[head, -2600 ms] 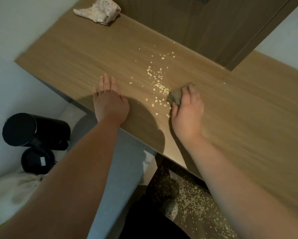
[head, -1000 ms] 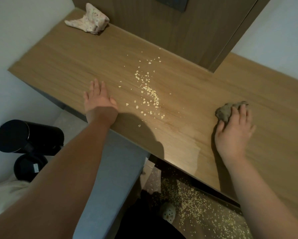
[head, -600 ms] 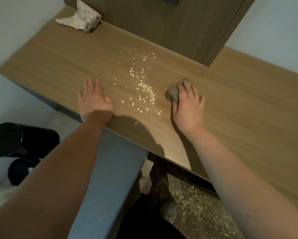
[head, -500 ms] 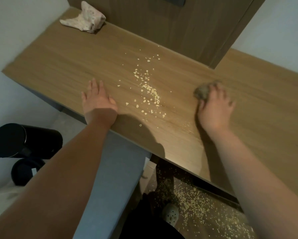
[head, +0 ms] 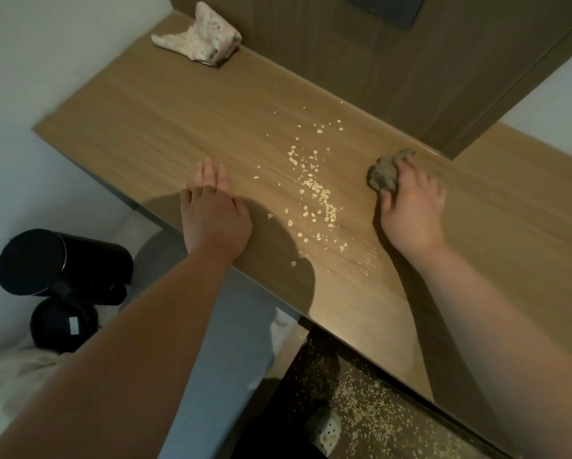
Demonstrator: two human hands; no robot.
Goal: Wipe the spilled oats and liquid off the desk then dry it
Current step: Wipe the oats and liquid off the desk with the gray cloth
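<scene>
Loose oats (head: 317,190) lie scattered in a streak across the middle of the wooden desk (head: 165,120). My left hand (head: 213,213) rests flat on the desk by the front edge, left of the oats, fingers straight. Right of the oats, my right hand (head: 414,207) grips a wadded grey-brown rag (head: 382,173) and presses it onto the desk near the back panel. A faint wet smear (head: 366,265) shows near the front edge, between the oats and my right wrist.
A crumpled patterned cloth (head: 200,39) lies at the desk's far left corner against the wooden back panel (head: 361,61). A black appliance (head: 59,263) stands on the floor at the left. Many oats (head: 377,412) cover the floor under the desk.
My right hand has swept the rag back and forth over the desk to the right of the oats. My left hand has stayed flat in place. The oats have hardly moved.
</scene>
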